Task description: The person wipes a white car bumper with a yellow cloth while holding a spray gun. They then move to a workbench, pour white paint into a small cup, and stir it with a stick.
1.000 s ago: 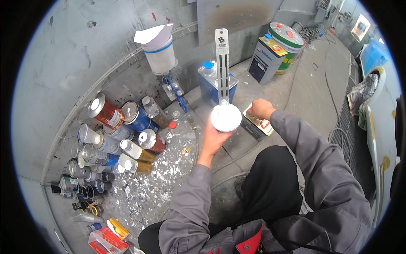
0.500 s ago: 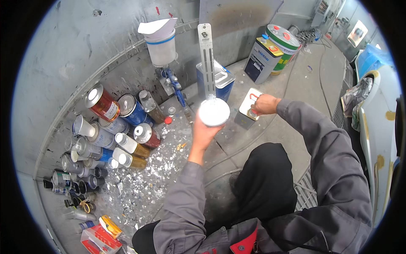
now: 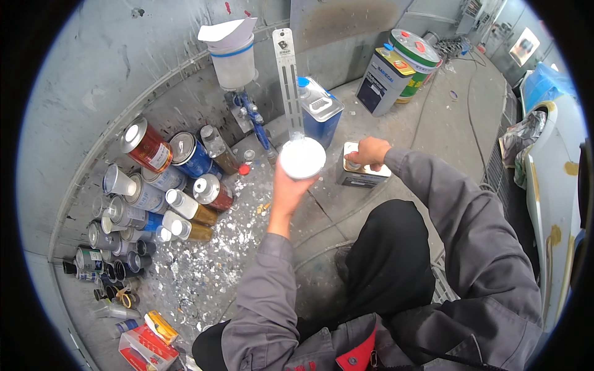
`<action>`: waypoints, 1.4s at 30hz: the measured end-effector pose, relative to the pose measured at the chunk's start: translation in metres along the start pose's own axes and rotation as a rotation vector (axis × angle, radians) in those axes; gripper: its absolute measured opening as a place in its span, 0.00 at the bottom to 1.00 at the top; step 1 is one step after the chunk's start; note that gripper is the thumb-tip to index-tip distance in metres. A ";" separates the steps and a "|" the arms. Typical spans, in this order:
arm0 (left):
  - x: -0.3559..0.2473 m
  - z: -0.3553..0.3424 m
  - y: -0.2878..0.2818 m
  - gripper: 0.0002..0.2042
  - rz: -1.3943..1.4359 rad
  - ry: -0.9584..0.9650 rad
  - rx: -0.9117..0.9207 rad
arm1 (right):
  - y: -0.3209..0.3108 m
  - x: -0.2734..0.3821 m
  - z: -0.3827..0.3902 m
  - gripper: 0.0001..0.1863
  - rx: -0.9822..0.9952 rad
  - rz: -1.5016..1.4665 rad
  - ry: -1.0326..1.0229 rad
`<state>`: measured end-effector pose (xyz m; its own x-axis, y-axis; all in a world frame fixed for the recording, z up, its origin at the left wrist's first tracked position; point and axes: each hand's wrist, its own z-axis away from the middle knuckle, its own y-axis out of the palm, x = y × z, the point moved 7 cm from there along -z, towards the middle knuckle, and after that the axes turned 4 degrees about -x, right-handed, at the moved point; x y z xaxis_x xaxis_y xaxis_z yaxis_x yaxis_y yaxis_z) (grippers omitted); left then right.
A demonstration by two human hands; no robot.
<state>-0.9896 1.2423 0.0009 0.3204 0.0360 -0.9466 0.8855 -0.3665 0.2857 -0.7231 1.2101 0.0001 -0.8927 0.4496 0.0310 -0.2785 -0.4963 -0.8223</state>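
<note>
Left hand: clamped around the side of a cup, held up in front of the person.
Right hand: fingers bent down onto the top of a small rectangular can; whether they close on anything there, I cannot tell.
Slotted strip: rises from the cup's far edge, in front of part of a blue can.
Beyond the hands: a dark grey tin with a yellow top, just beside a green and white drum.
By the wall: a blue spray gun under a translucent tub.
Left side: crowded cans and bottles, a red and silver can among them; a red cap near paint flakes.
Hidden: the small can's top partly, under the right hand; the strip's lower end, inside the cup.
Cut off: the pale panel, by the dark right rim.
Contents: white in the cup, its level hard to judge; white paper in the tub's mouth; amber liquid in a clear bottle.
</note>
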 end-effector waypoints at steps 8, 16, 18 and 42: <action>0.006 0.002 0.017 0.44 0.026 -0.002 0.047 | 0.011 -0.015 -0.022 0.31 0.063 -0.171 0.121; 0.005 -0.003 0.011 0.44 -0.016 0.006 0.022 | 0.009 -0.003 -0.023 0.22 0.018 -0.087 -0.034; 0.000 -0.004 0.008 0.44 -0.023 0.024 0.013 | 0.004 0.009 -0.022 0.16 -0.058 0.110 -0.206; -0.005 -0.005 0.003 0.44 0.015 0.059 -0.004 | 0.010 0.011 0.002 0.18 -0.404 0.586 -0.983</action>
<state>-0.9865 1.2457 0.0076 0.3526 0.0849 -0.9319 0.8818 -0.3634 0.3006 -0.7358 1.2087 -0.0063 -0.7832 -0.6078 -0.1312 0.2316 -0.0893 -0.9687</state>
